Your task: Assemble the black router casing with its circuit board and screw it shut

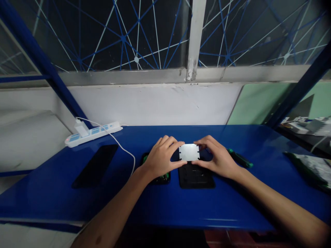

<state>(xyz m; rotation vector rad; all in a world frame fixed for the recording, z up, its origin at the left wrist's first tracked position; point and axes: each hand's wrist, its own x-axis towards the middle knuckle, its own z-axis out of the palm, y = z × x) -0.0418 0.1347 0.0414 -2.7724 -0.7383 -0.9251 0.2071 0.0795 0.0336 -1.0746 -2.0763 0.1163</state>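
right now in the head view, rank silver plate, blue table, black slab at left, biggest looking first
1. Blue table, by far
2. Black slab at left
3. Silver plate, clearly smallest

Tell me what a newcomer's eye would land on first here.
Probably the small pale plate, bright against the blue table, held between the left hand and right hand. Next, likely the white power strip at the table's back left, and the blue and white lines crossing the dark windows above.

Bare hands (162, 155), bare forearms (269, 193); perhaps a mole (98, 239).
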